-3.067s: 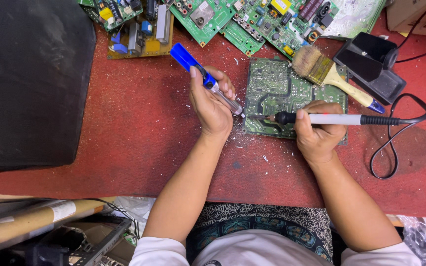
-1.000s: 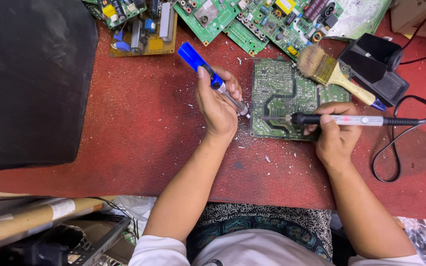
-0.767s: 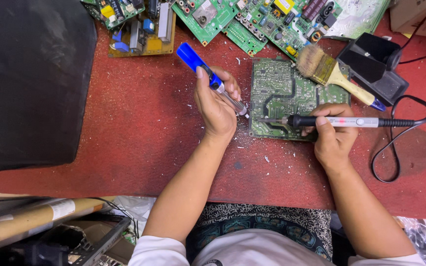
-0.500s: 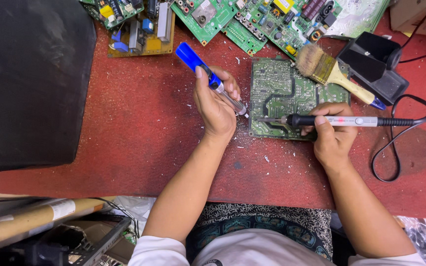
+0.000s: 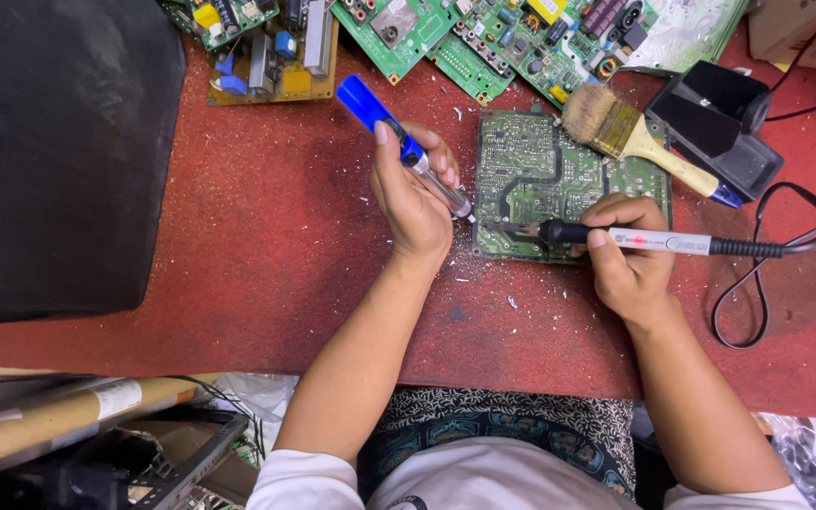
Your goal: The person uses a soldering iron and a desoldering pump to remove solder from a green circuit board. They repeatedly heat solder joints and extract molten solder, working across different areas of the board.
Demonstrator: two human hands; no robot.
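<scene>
left hand (image 5: 413, 194) clamps blue desoldering pump (image 5: 403, 142), right hand (image 5: 630, 260) soldering iron (image 5: 635, 239), at board (image 5: 540, 179) edge.

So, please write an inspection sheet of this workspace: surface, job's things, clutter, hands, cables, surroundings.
Surface: red mat, white specks near the board.
Job's things: green board lying flat; iron tip on its lower left part; blue pump tip at its left edge.
Clutter: more boards, brush, black stand.
Hands: left hand holds pump; right hand holds iron.
Cables: black cord looping right.
Surroundings: black panel at left.
</scene>
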